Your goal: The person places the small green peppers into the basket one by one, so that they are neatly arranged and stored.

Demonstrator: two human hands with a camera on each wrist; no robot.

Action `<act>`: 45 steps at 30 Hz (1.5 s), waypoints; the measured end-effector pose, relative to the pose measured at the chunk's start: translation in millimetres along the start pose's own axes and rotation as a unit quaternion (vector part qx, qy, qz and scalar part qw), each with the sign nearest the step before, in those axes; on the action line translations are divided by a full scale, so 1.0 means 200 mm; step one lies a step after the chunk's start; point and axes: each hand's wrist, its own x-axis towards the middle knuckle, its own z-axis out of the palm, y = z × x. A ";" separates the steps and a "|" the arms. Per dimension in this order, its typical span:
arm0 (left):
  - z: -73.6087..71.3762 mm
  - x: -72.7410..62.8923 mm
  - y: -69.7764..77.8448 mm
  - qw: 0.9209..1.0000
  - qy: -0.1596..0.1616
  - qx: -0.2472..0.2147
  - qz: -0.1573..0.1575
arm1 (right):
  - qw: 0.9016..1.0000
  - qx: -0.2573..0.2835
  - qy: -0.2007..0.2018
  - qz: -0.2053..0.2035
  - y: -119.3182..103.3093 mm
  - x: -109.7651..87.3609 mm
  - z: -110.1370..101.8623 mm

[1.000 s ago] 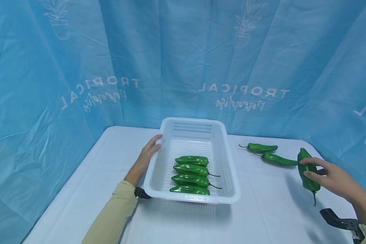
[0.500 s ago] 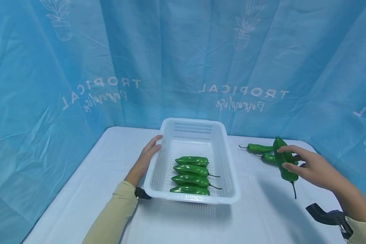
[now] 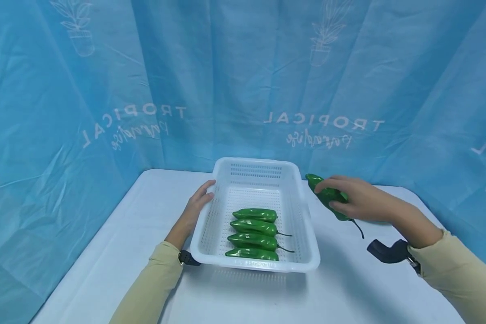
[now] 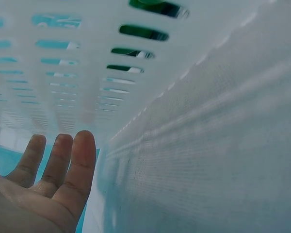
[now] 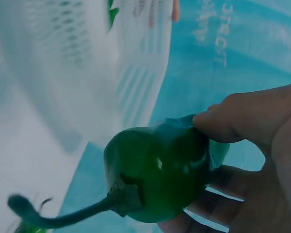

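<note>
My right hand point(image 3: 362, 200) grips a long green pepper point(image 3: 328, 196) between thumb and fingers, just off the right side of a white plastic basket point(image 3: 251, 262). In the right wrist view that pepper point(image 5: 155, 174) shows its stem end toward the camera, the thumb on one side and fingers on the other. Several green peppers point(image 3: 253, 227) lie side by side in the basket's near half. My left hand point(image 3: 193, 208) is at the basket's left wall, fingertips by the rim. The left wrist view has the left hand point(image 4: 56, 189) with fingers extended beside the slotted basket wall.
A white cloth point(image 3: 146, 225) covers the table. Blue printed curtains point(image 3: 247, 81) hang behind and at both sides. Most of the loose peppers at the table's right are hidden behind my right hand; part of one pepper point(image 5: 31, 227) shows in the right wrist view.
My right hand has carried the pepper leftward, from the table's right side to beside the basket, and the pepper has tilted. The left hand and basket have stayed put.
</note>
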 end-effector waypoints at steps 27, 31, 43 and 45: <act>0.00 0.02 0.00 1.000 -0.004 -0.003 0.008 | 0.983 -0.009 -0.125 -0.134 -0.39 0.49 0.10; -0.01 0.01 -0.01 1.000 0.001 -0.001 0.006 | 0.982 -0.004 -0.143 -0.125 -0.38 0.50 0.14; 0.00 0.01 -0.01 1.000 0.004 -0.003 0.010 | 0.983 0.003 -0.156 -0.092 -0.34 0.56 0.20; 0.00 0.01 -0.01 1.000 0.007 -0.004 0.007 | 0.985 0.006 -0.157 -0.075 -0.33 0.58 0.21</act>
